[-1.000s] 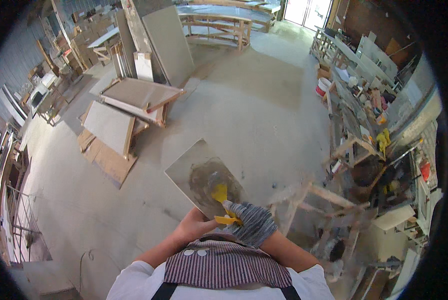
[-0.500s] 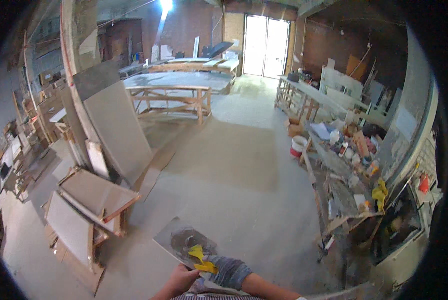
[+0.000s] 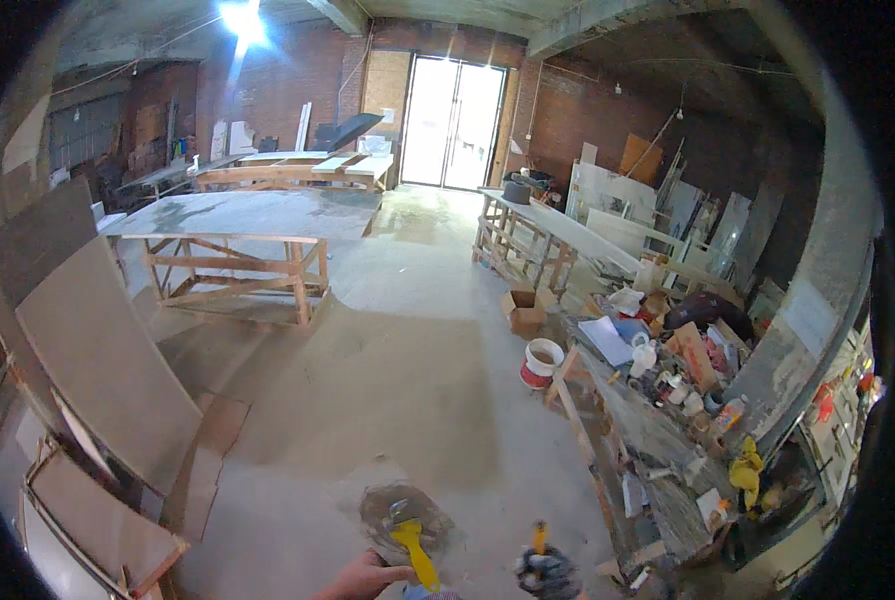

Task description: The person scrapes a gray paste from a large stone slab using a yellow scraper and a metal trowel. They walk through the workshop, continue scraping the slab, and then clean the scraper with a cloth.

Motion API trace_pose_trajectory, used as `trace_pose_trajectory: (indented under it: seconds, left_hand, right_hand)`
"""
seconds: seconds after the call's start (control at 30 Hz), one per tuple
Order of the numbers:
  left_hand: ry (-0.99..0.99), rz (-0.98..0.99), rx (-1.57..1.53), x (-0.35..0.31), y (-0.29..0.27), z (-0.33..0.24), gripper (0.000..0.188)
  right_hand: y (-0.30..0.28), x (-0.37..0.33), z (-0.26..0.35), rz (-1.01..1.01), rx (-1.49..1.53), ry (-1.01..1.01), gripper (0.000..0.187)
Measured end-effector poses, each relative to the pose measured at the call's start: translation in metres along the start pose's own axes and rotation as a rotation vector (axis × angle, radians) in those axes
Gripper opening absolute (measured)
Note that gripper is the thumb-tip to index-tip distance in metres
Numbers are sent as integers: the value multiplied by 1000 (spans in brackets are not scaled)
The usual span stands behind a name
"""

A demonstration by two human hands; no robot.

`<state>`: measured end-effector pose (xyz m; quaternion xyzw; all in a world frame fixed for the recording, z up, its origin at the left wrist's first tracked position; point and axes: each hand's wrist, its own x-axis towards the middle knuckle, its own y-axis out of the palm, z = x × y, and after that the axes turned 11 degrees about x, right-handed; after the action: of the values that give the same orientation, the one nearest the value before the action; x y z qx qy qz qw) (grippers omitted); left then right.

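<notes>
My bare left hand (image 3: 370, 578) is at the lower edge, its thumb over the near side of a flat grey board (image 3: 373, 510) smeared with dark paste. On the board lies a yellow-handled scraper (image 3: 415, 555), its blade end in the paste and its handle beside my thumb. My right hand (image 3: 550, 574), in a dark grey glove, is apart from the board on the right. It is closed round a tool with a yellow-orange handle (image 3: 540, 536) sticking up from the fist; the tool's working end cannot be made out.
A cluttered workbench (image 3: 658, 470) runs along the right, with a red-and-white bucket (image 3: 541, 364) and cardboard box (image 3: 525, 312) beside it. Large panels (image 3: 113, 350) lean on the left. A wooden-framed table (image 3: 238, 270) stands ahead, before a bright doorway (image 3: 453, 120).
My gloved right hand has moved off the board to the right, holding a yellow-orange handle. The yellow scraper now lies on the board by my left thumb. The view has swung left and up.
</notes>
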<state>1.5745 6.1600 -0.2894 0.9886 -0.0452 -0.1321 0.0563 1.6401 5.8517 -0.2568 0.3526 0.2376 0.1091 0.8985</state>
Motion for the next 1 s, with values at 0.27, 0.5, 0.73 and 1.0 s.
trace_pose_trajectory:
  seconds: [0.27,0.5,0.73,1.0]
  left_hand:
    - [-95,-66,-130,236,-74,-104,27]
    - [-344,-437,-120,376,-122,-217,24]
    - [-146,-445,-193,577,-210,-218,24]
    - [-66,-225,-217,826,-261,-320,30]
  right_hand:
    - [-53,274,68,-79,-505,-525,31]
    - [86,500,143,186,-145,348,34]
    - [81,715,205,92,-290,439,38]
    - [58,862,335,-214,94,234,39]
